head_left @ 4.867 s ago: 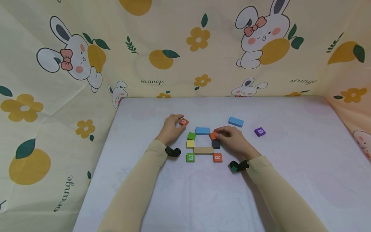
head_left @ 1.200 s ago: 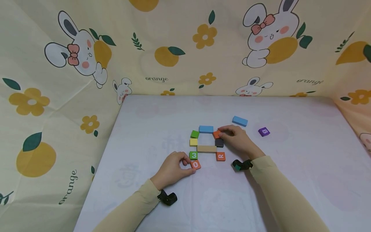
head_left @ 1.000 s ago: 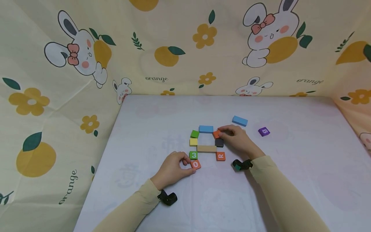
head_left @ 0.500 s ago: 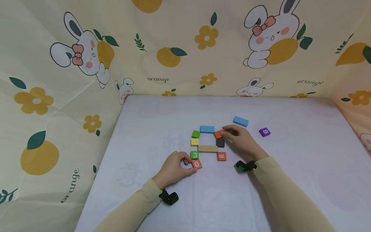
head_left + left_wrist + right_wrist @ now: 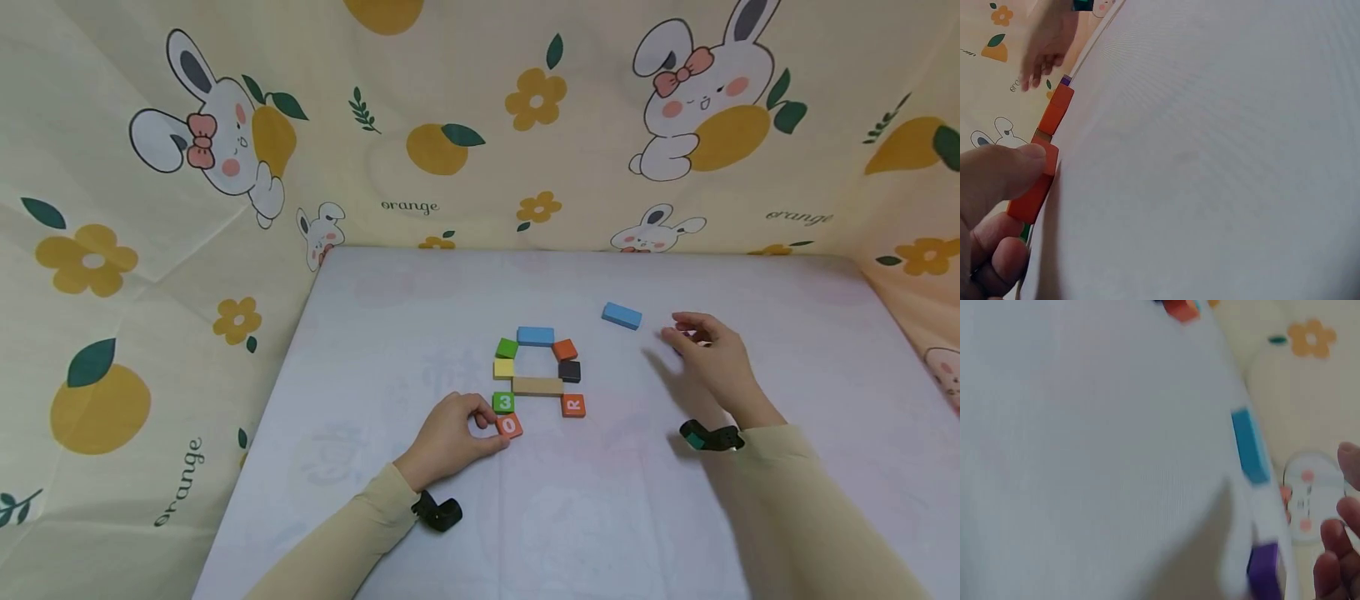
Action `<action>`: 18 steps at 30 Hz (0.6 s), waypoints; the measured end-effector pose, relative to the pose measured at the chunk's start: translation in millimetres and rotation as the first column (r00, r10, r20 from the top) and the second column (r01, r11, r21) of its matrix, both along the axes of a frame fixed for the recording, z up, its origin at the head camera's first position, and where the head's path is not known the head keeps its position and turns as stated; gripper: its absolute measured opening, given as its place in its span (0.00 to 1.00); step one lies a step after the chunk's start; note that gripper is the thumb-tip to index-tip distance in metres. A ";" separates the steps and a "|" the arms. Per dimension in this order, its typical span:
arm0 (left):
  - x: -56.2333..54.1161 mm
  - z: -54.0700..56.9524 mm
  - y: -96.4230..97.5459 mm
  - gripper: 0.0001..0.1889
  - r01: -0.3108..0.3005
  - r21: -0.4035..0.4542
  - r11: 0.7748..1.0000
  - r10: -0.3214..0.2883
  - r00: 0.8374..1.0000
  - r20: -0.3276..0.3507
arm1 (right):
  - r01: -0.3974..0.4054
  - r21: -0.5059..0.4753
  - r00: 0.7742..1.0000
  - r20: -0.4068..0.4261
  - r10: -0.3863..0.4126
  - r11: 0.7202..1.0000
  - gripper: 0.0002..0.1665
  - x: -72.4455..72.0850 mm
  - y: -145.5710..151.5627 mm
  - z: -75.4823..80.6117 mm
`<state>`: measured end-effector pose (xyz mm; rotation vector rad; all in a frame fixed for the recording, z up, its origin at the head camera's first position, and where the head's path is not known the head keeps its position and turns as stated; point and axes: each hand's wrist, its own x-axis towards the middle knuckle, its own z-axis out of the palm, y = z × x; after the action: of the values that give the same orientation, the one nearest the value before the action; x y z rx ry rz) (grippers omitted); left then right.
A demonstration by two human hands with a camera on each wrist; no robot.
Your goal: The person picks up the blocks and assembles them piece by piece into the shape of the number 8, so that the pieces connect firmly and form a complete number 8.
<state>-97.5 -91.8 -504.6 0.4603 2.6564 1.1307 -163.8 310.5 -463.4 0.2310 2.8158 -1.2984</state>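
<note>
My left hand (image 5: 453,437) pinches the orange block marked 0 (image 5: 509,425) between thumb and fingers. That block lies on the table just below the green block marked 3 (image 5: 504,402); the left wrist view shows the thumb against the orange block (image 5: 1034,197). Over on the right, my right hand (image 5: 716,362) hovers above the purple block (image 5: 1266,572), its fingers loosely bent and apart from it. In the head view those fingers hide most of the purple block.
A loop of blocks lies mid-table: blue (image 5: 536,337), orange (image 5: 565,349), black (image 5: 569,371), tan (image 5: 537,386), yellow (image 5: 504,368) and green (image 5: 507,348). The orange R block (image 5: 573,406) sits below its right end. A loose blue block (image 5: 622,316) lies farther back.
My right hand has let go of the orange block at the loop's upper right and moved right to the purple block. Earlier, my left hand brought the 0 block down below the 3.
</note>
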 end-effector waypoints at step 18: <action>1.0 1.8 0.3 0.15 -0.006 -0.002 1.000 0.006 1.000 0.020 | 0.044 0.006 0.993 0.113 -0.044 0.999 0.51 9.6 30.7 -22.8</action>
<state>-96.5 -91.4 -502.8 0.4390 2.6428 1.1285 -154.2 341.2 -486.2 0.3565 2.7335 -1.2469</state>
